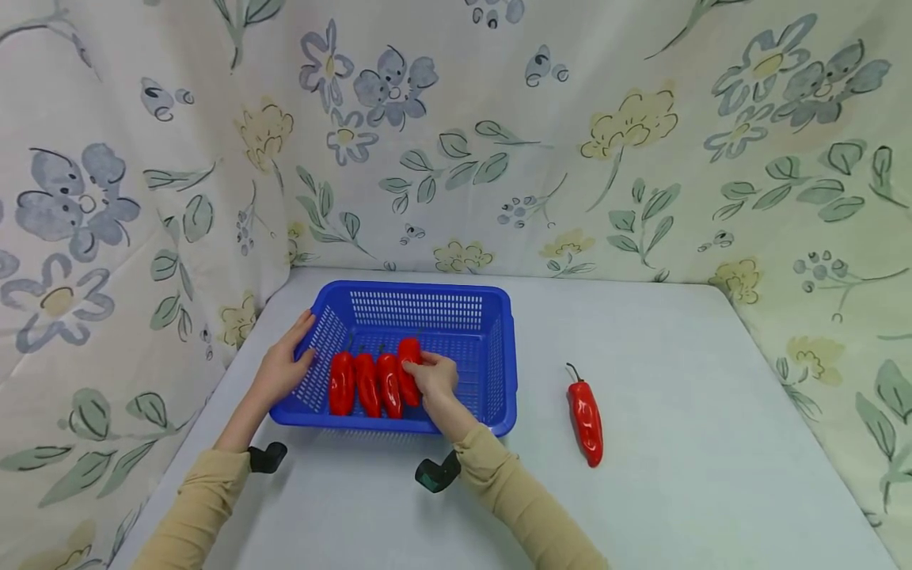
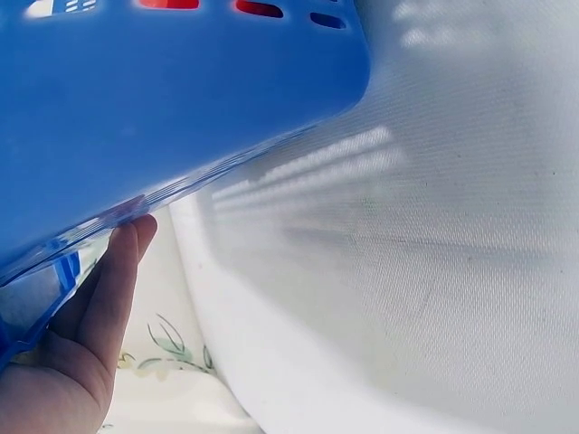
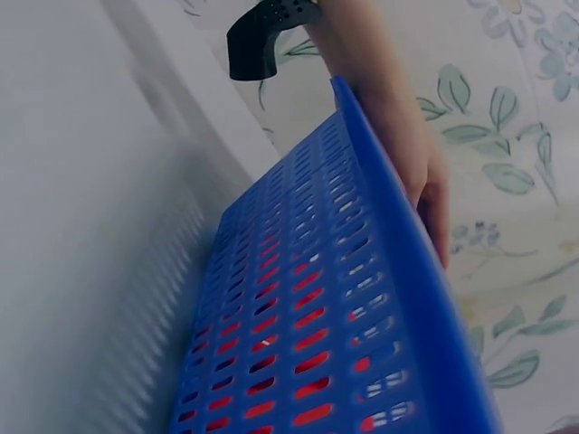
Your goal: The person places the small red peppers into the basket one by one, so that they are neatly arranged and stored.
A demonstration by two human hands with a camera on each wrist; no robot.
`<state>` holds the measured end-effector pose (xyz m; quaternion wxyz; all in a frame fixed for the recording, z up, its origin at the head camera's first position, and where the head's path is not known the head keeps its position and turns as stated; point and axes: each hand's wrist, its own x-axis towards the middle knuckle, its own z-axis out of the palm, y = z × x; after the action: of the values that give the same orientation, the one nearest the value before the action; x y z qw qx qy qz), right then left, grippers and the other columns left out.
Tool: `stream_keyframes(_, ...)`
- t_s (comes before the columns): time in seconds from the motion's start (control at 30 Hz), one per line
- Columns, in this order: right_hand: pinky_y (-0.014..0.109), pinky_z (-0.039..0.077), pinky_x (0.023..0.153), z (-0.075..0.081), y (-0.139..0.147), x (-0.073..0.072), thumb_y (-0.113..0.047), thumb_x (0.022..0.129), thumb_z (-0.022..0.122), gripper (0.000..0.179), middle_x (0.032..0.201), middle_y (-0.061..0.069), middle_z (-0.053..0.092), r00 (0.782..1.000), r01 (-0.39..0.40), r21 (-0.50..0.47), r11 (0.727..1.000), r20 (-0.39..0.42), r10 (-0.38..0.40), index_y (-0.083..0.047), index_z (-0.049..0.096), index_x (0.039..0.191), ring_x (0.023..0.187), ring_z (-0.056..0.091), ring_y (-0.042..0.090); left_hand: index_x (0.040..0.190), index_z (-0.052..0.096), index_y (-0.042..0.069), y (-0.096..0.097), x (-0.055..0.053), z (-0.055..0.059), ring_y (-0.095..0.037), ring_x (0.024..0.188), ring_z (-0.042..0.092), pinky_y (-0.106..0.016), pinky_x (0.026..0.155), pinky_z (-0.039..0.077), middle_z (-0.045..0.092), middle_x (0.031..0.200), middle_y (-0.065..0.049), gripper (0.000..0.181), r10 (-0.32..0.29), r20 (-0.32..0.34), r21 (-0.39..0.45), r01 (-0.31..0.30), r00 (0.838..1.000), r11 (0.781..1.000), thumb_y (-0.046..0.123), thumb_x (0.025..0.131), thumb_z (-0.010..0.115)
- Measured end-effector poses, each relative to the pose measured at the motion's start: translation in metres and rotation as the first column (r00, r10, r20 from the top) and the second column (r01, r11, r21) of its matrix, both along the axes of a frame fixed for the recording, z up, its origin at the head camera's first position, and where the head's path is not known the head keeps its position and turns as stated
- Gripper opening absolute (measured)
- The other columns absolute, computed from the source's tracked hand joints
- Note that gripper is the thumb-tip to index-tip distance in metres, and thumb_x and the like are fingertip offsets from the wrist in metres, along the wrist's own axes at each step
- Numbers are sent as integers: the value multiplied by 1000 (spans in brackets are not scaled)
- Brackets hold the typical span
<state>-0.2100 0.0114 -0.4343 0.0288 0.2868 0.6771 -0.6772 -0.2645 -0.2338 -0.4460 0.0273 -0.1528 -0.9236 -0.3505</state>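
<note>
A blue plastic basket point(image 1: 420, 294) with slotted walls stands on the white table. My left hand point(image 1: 283, 366) grips the basket's left rim; in the left wrist view this hand point(image 2: 95, 330) has its fingers against the basket wall point(image 2: 181, 99). Inside the basket, my right hand point(image 1: 435, 378) pinches a red chili pepper point(image 1: 409, 350) between thumb and fingers. To its left lie three more red chili peppers point(image 1: 342, 384) in a row, stems toward the far wall. Red shows through the slots of the basket's side point(image 3: 289, 271) in the right wrist view.
Right of the basket, another red chili pepper point(image 1: 586, 419) with a dark stem lies on the white table point(image 1: 712, 443). A floral curtain point(image 1: 456, 142) hangs behind the table and along its left side. A black wrist mount point(image 1: 438, 473) sits at the right wrist.
</note>
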Motion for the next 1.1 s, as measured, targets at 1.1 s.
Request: stream_keyframes(1.1, 43, 45, 103, 2, 7, 6, 4, 81, 64, 47, 131, 26, 54, 998, -23, -107, 994, 58, 30, 10, 53, 127, 122, 53, 36, 149, 28, 4, 0, -1, -4, -45, 139, 26, -62, 110, 25, 20, 158, -15, 61, 10, -9, -15, -11, 1000, 1000, 0, 91, 49)
